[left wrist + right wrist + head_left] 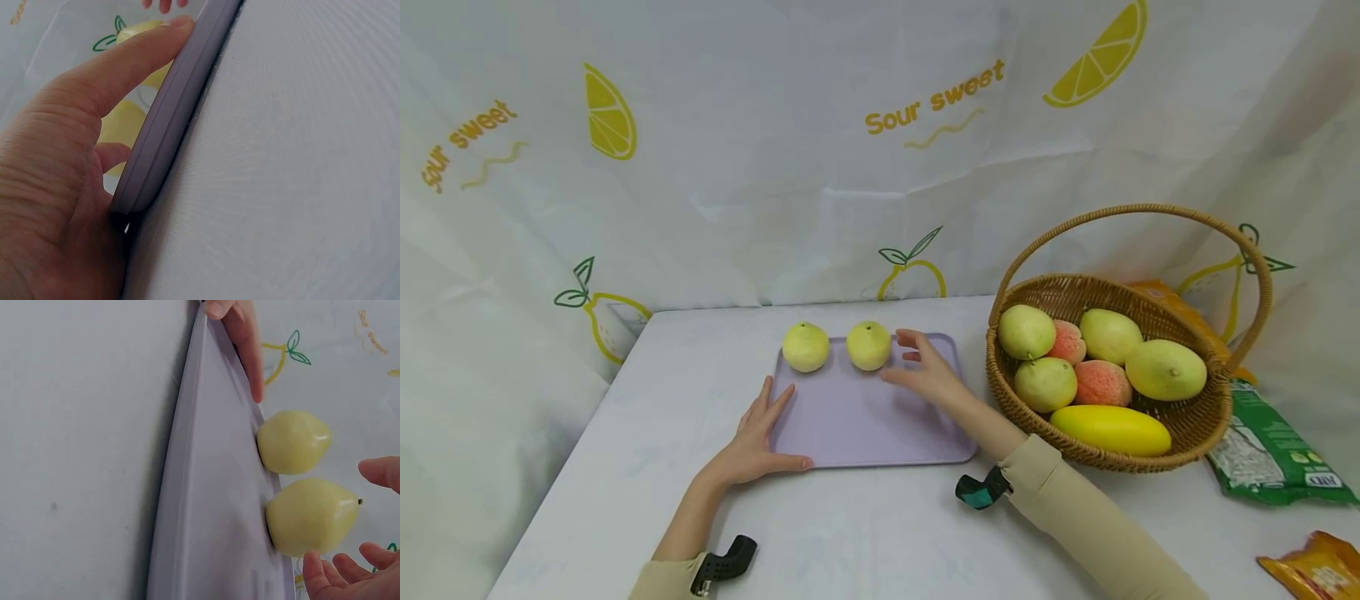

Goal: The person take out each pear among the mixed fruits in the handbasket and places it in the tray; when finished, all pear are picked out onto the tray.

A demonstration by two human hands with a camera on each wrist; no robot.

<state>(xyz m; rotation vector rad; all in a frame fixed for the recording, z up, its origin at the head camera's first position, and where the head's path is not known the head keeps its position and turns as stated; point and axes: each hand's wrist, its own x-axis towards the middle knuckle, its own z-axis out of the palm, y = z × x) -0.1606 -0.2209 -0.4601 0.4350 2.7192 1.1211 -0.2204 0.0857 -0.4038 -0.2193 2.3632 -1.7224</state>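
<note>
Two pale yellow-green pears, a left one (806,347) and a right one (868,346), sit side by side along the far edge of a lilac tray (865,425). My left hand (752,442) rests at the tray's near left corner, fingers spread along the left side and thumb on the front rim. In the left wrist view the thumb (137,59) lies against that rim. Just right of the right pear is my right hand (928,371), fingers parted and holding nothing. One fingertip (314,565) there appears to be at or touching the pear.
A wicker basket (1000,392) with a tall handle stands right of the tray, holding several pears, peach-like fruits (1102,383) and a long yellow fruit (1111,430). Beyond it lie a green packet (1262,450) and an orange packet (1318,567). A lemon-print cloth (737,183) hangs behind.
</note>
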